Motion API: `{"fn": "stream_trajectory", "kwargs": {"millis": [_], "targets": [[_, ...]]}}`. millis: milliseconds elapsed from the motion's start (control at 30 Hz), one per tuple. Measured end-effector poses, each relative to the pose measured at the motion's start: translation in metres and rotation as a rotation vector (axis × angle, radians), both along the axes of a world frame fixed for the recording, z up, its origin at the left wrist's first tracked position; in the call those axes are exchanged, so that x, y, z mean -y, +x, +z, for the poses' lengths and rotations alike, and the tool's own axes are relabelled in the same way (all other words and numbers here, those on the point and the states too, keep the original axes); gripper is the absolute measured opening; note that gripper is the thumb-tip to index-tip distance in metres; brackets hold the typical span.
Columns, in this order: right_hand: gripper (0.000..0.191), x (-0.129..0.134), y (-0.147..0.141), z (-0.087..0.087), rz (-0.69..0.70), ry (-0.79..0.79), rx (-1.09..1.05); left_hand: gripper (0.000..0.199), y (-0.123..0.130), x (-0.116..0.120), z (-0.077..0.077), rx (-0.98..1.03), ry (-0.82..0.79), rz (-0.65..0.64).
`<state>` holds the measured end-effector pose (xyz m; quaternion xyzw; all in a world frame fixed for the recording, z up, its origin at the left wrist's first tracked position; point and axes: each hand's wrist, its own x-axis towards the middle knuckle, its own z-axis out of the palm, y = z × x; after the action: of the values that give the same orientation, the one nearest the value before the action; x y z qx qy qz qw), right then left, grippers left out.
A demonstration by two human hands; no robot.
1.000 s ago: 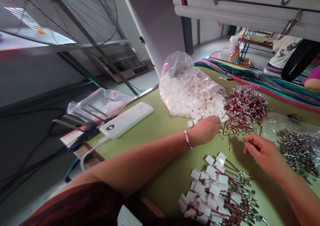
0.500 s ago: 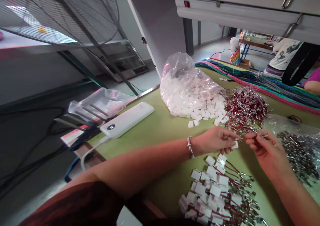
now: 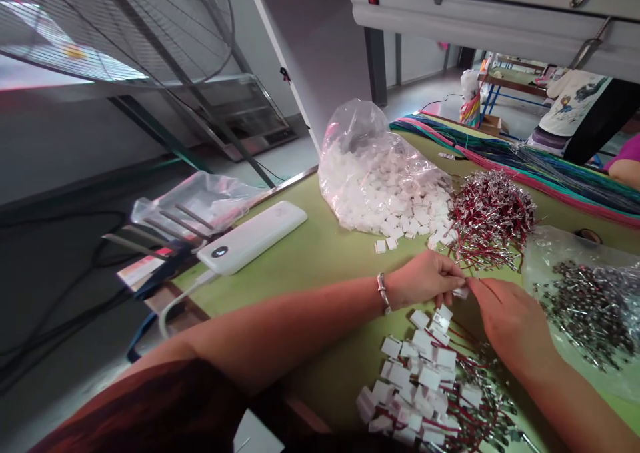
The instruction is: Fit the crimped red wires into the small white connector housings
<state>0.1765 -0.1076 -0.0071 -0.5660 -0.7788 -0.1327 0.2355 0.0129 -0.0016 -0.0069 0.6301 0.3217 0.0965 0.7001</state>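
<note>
Close together above the green table, my two hands meet at the fingertips. My left hand (image 3: pixel 430 276), with a bracelet on its wrist, is closed on a white plastic connector housing (image 3: pixel 461 293). Pinched against it is my right hand (image 3: pixel 510 313), closed on a short red wire that its fingers now mostly hide. Below them lies a pile of white housings fitted with red wires (image 3: pixel 429 378), their metal terminals pointing right. Just beyond the hands is a heap of loose red wires with metal ends (image 3: pixel 493 213).
A clear bag of white housings (image 3: pixel 380 173) spills open at the back. To the right, small metal parts (image 3: pixel 593 313) lie on clear plastic. A white power bank (image 3: pixel 255 236) sits left; long coloured wires (image 3: pixel 530 163) run along the back. A person (image 3: pixel 570 109) is beyond.
My right hand has moved left and turned over, bringing the red wire to the housing in my left hand. The gap between the hands has closed. My left hand has barely moved.
</note>
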Motion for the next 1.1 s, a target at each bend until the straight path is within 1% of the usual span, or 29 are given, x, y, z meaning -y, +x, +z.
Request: {"fn": "stream_trajectory", "kwargs": {"millis": [167,267,333,467,600,667,767,900,933,1000,1100], "targets": [[0.02,0.001,0.008,0.004,-0.173,-0.165,-0.301,0.009,0.0,-0.002,-0.004,0.081,-0.071,0.122],[0.021,0.0,0.009,0.005,-0.147,-0.306,-0.399,0.009,-0.002,-0.005,-0.009,0.132,-0.113,0.124],[0.022,-0.001,0.007,0.004,-0.113,-0.364,-0.44,0.01,-0.003,-0.006,-0.011,0.162,-0.143,0.108],[0.022,-0.002,0.004,0.004,-0.11,-0.417,-0.525,0.013,-0.004,-0.006,-0.01,0.211,-0.217,0.046],[0.023,-0.001,0.005,0.006,-0.098,-0.453,-0.571,0.011,-0.005,-0.007,-0.009,0.233,-0.259,0.054],[0.023,0.0,0.006,0.007,-0.102,-0.451,-0.555,0.011,-0.005,-0.007,-0.01,0.235,-0.243,0.047],[0.023,0.002,0.004,0.007,-0.113,-0.434,-0.457,0.012,-0.005,-0.007,-0.009,0.197,-0.159,0.023],[0.024,0.004,-0.005,0.004,-0.18,-0.322,-0.271,0.008,0.0,-0.003,-0.002,0.117,0.001,-0.004],[0.024,0.005,-0.007,0.004,-0.186,-0.308,-0.263,0.008,0.001,-0.001,0.0,0.103,0.031,-0.005],[0.024,0.004,-0.008,0.004,-0.16,-0.327,-0.322,0.008,0.002,0.001,0.001,0.093,0.064,0.0],[0.021,0.001,-0.004,0.004,-0.13,-0.392,-0.449,0.01,0.001,0.0,-0.001,0.121,0.054,0.011]]}}
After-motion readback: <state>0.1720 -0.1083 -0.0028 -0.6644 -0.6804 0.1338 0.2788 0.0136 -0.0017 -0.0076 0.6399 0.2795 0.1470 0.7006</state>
